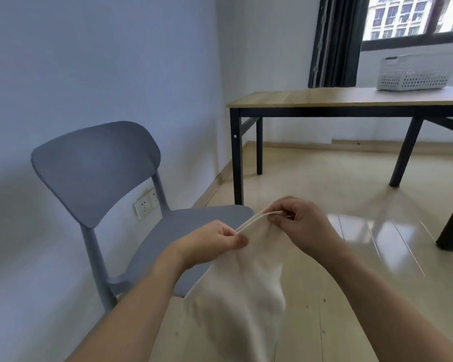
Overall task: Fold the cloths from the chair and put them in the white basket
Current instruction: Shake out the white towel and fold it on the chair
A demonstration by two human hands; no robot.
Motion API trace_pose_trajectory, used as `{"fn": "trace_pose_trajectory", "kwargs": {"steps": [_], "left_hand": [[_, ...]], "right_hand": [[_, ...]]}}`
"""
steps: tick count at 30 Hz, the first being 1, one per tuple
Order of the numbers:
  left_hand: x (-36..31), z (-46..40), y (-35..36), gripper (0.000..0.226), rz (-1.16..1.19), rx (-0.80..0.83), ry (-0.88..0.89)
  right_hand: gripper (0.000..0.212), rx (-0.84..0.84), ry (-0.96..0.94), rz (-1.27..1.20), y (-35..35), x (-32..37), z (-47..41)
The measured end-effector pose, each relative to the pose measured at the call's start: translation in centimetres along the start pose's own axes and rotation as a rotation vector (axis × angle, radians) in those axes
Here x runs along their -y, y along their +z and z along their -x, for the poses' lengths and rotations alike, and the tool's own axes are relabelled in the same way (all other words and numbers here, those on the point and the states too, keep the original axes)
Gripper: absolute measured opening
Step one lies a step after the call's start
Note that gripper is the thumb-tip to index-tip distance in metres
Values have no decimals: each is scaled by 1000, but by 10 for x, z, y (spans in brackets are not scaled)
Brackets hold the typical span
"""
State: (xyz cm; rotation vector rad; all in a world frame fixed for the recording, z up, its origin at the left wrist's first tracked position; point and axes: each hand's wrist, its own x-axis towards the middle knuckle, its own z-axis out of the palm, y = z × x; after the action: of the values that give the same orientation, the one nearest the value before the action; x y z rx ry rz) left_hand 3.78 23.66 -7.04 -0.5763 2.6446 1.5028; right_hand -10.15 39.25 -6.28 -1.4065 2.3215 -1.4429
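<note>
A cream-white cloth point(242, 288) hangs in the air in front of the grey chair point(94, 168). My left hand point(212, 244) pinches its upper edge at the left. My right hand point(301, 223) pinches the same edge further right, so the hem stretches between both hands. The rest of the cloth drapes down toward the floor. The chair seat point(194, 223) behind the cloth shows no other cloth on its visible part. The white perforated basket point(413, 73) stands on the wooden table at the far right, by the window.
The wooden table point(324, 99) with black legs stands behind and to the right of the chair. A dark curtain point(335, 40) hangs at the window. A wall socket point(144, 206) sits low behind the chair. Glossy pale floor point(364, 231) spreads between chair and table.
</note>
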Motion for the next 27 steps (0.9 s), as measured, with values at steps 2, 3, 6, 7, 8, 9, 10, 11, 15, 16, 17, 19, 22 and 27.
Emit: {"fn": "trace_pose_trajectory", "kwargs": {"steps": [2, 3, 6, 7, 8, 9, 10, 11, 15, 16, 17, 19, 22, 27], "left_hand": [[-25, 19, -3, 46, -74, -143, 50], [-37, 30, -6, 45, -140, -227, 75], [-72, 58, -17, 46, -334, -448, 148], [-83, 67, -21, 47, -373, -507, 163], [-92, 75, -24, 48, -406, -564, 182], [-103, 84, -26, 49, -441, -621, 205], [-113, 92, -27, 49, -479, -671, 222], [-123, 100, -28, 48, -522, -717, 237], [-148, 122, -32, 52, -542, -791, 267], [-152, 126, -31, 53, -516, -763, 265], [-155, 131, -29, 52, -484, -714, 260], [-158, 139, -22, 49, -356, -596, 247], [-158, 149, -13, 43, -137, -464, 232], [-152, 156, 0, 43, -142, -494, 207]], "right_hand": [[14, -23, -78, 73, -17, 25, -7], [15, -21, -111, 95, -27, 39, -11], [17, 14, -166, 97, -55, 82, -24], [18, 18, -180, 87, -63, 95, -27], [19, 22, -195, 72, -71, 107, -30], [22, 25, -212, 57, -78, 118, -33], [24, 30, -227, 57, -85, 129, -35], [24, 38, -248, 85, -92, 138, -36], [18, 130, -355, 468, -115, 168, -36], [20, 153, -364, 577, -119, 175, -34], [23, 162, -388, 704, -121, 181, -31], [27, 114, -509, 974, -123, 190, -27], [23, -58, -683, 1131, -124, 194, -31], [16, -147, -609, 1304, -113, 198, -39]]}}
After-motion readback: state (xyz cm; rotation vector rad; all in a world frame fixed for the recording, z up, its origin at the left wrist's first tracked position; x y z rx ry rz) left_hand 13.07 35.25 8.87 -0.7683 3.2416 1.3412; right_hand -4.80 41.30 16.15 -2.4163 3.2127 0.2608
